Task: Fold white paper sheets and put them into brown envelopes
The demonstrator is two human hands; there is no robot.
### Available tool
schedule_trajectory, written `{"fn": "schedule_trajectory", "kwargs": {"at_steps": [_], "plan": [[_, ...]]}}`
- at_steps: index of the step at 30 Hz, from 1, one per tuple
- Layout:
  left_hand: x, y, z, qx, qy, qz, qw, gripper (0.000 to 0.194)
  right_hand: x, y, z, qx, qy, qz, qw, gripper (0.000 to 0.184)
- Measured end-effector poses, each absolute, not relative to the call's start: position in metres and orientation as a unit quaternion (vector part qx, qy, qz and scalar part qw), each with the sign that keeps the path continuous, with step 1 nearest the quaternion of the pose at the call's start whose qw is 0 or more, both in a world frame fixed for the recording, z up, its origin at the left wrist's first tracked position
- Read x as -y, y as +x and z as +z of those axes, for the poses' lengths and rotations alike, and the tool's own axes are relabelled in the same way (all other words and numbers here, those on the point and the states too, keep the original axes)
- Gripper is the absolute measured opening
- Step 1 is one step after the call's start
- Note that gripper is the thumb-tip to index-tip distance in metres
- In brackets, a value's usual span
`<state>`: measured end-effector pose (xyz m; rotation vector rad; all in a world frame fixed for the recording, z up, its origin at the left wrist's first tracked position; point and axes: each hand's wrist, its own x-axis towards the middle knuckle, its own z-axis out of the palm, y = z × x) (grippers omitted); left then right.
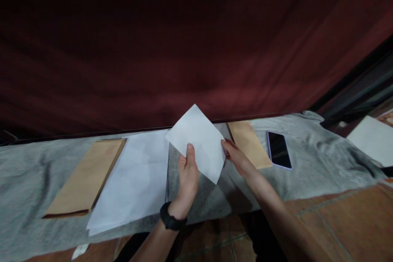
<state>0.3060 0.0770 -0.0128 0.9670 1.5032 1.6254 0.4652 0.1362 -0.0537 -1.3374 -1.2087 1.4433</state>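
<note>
I hold a folded white sheet of paper (199, 141) up in front of me with both hands, tilted like a diamond. My left hand (188, 180), with a black band on the wrist, grips its lower left edge, thumb on top. My right hand (238, 157) pinches its right edge. Below lies a grey cloth (316, 163). A stack of white sheets (138, 176) lies on the cloth just left of my left hand.
A stack of brown envelopes (87, 178) lies at the left. Another brown envelope (249, 144) and a black phone (278, 150) lie at the right. A dark red curtain (184, 49) hangs behind. A white sheet (373, 137) shows far right. Tiled floor (344, 221) is near me.
</note>
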Motion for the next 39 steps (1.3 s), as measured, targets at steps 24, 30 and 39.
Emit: {"fn": "schedule_trajectory", "kwargs": {"at_steps": [24,30,39], "plan": [[-0.083,0.218,-0.069,-0.732,0.579,0.27,0.237,0.072,-0.161,0.483,-0.094,0.593,-0.578,0.406,0.387,0.022],[-0.077,0.224,-0.076,-0.776,0.582,0.185,0.156,0.074,-0.12,0.453,-0.089,0.74,-0.533,0.17,0.374,0.047],[-0.074,0.229,-0.075,-0.762,0.588,0.207,0.174,0.07,-0.052,0.425,-0.106,0.858,-0.455,0.099,0.217,0.055]]}}
